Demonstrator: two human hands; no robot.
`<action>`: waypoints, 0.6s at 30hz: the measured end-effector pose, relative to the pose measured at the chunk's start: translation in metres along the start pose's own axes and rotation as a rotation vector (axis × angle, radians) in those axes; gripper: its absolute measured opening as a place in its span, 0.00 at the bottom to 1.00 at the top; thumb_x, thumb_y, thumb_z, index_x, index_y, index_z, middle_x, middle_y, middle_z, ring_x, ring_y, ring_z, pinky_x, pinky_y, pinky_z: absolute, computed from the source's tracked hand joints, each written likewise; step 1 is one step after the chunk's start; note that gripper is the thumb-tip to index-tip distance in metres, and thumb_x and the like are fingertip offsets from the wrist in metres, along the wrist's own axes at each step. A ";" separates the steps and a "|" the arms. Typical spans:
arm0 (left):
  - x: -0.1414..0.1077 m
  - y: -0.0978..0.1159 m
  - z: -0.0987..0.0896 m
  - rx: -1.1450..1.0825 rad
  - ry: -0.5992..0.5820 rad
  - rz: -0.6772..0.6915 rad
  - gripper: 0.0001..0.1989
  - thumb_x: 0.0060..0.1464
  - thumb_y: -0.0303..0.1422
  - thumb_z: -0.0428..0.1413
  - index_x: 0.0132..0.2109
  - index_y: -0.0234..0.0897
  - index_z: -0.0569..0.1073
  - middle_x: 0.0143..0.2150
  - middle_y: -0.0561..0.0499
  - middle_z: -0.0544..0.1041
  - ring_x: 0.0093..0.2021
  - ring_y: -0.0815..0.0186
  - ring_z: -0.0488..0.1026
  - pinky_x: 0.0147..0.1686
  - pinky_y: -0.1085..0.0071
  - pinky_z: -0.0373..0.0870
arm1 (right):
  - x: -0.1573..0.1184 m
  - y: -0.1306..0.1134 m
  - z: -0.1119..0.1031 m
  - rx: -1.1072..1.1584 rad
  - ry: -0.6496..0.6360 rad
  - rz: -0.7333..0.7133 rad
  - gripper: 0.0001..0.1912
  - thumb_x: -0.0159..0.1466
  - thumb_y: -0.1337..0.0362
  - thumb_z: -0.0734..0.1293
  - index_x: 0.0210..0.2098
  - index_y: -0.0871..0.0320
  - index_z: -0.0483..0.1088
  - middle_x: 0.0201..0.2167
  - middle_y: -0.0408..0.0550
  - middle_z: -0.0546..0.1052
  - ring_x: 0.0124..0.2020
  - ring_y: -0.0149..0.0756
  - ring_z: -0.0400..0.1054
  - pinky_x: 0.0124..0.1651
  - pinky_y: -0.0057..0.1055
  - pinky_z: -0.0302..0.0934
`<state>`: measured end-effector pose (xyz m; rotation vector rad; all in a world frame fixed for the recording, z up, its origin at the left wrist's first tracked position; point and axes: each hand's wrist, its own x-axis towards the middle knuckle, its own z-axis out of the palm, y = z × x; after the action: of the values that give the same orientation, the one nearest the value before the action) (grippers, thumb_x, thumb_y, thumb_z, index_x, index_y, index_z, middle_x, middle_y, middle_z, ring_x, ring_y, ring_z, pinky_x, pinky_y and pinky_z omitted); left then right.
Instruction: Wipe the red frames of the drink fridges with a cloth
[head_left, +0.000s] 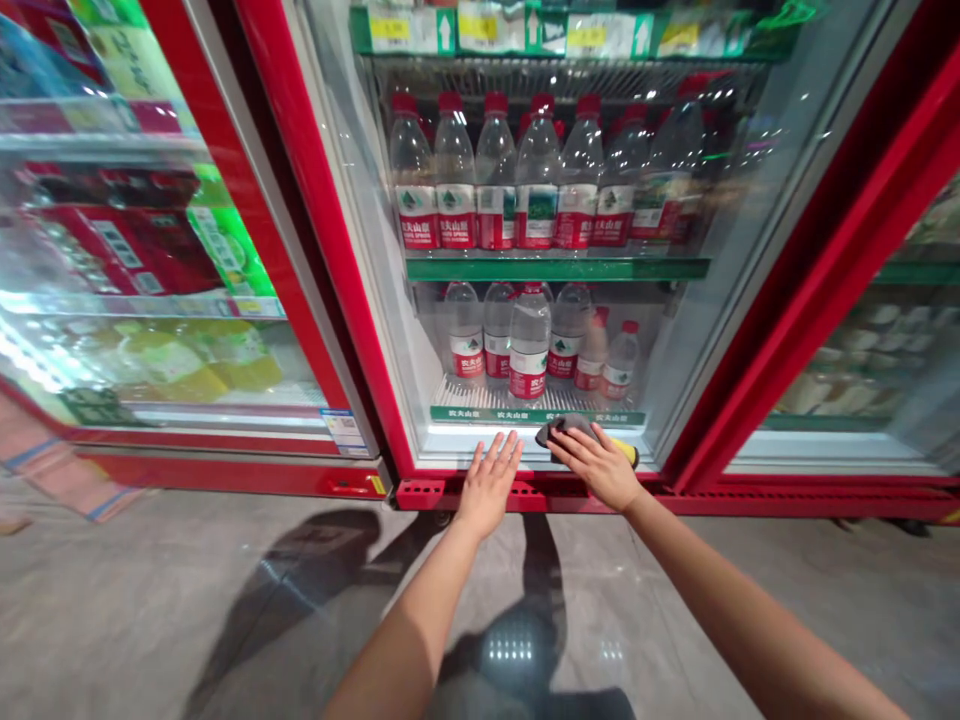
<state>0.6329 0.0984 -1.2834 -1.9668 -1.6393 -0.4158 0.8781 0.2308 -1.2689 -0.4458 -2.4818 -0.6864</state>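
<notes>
My left hand is at the bottom of a fridge's glass door, palm down with straight fingers and nothing in it. To its right, my right hand presses a dark grey cloth with a yellow part against the low part of the door. The fingers of that hand lie over the cloth, so part of it is hidden. Behind the glass, a big water bottle with a red and white label stands on the bottom shelf among several others, just above my hands.
More red-capped bottles fill the shelf above. Red-framed fridges stand on both sides; the left one holds yellow drink bottles. A red perforated base strip runs under the door, above the grey floor. Shadows fall across the floor.
</notes>
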 end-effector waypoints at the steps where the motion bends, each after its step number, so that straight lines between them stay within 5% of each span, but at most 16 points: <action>1: 0.000 0.000 0.000 0.002 -0.001 -0.008 0.43 0.54 0.16 0.46 0.75 0.38 0.44 0.77 0.46 0.47 0.77 0.58 0.40 0.72 0.48 0.50 | -0.010 0.002 0.002 -0.011 -0.002 0.017 0.32 0.70 0.70 0.59 0.72 0.48 0.53 0.68 0.44 0.66 0.68 0.40 0.59 0.74 0.47 0.42; 5: 0.000 0.003 0.002 -0.001 0.005 -0.005 0.45 0.53 0.15 0.47 0.75 0.40 0.45 0.77 0.46 0.46 0.77 0.56 0.39 0.72 0.47 0.50 | -0.043 -0.001 0.017 0.009 -0.039 -0.080 0.31 0.70 0.71 0.58 0.71 0.48 0.55 0.67 0.43 0.68 0.67 0.36 0.61 0.72 0.44 0.48; 8: 0.004 0.010 0.005 -0.016 0.001 0.045 0.45 0.53 0.15 0.47 0.75 0.42 0.46 0.77 0.49 0.47 0.77 0.57 0.38 0.72 0.47 0.49 | -0.035 0.001 0.017 0.042 -0.049 -0.140 0.30 0.71 0.69 0.58 0.71 0.48 0.55 0.68 0.41 0.66 0.68 0.34 0.59 0.72 0.42 0.47; 12: 0.015 0.019 0.006 -0.017 -0.003 0.087 0.43 0.54 0.16 0.47 0.75 0.42 0.48 0.76 0.50 0.48 0.77 0.57 0.38 0.73 0.47 0.47 | -0.018 0.019 -0.001 0.004 -0.024 0.035 0.33 0.70 0.69 0.59 0.72 0.46 0.52 0.70 0.41 0.63 0.69 0.38 0.58 0.75 0.47 0.38; 15: 0.020 0.021 0.003 -0.002 0.003 0.066 0.42 0.55 0.16 0.48 0.74 0.42 0.49 0.76 0.49 0.48 0.77 0.57 0.39 0.73 0.47 0.46 | -0.032 0.025 -0.003 -0.049 0.001 0.206 0.36 0.67 0.72 0.60 0.72 0.46 0.52 0.69 0.45 0.64 0.67 0.42 0.60 0.75 0.50 0.38; 18: 0.020 0.021 0.002 0.001 0.008 0.059 0.42 0.55 0.16 0.48 0.74 0.41 0.50 0.76 0.50 0.49 0.77 0.57 0.38 0.73 0.47 0.45 | -0.052 0.017 0.006 -0.063 -0.012 0.222 0.35 0.68 0.72 0.59 0.72 0.49 0.53 0.69 0.48 0.65 0.66 0.42 0.62 0.74 0.50 0.42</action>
<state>0.6569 0.1128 -1.2782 -2.0051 -1.5716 -0.3993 0.9255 0.2392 -1.2958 -0.7386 -2.3796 -0.6740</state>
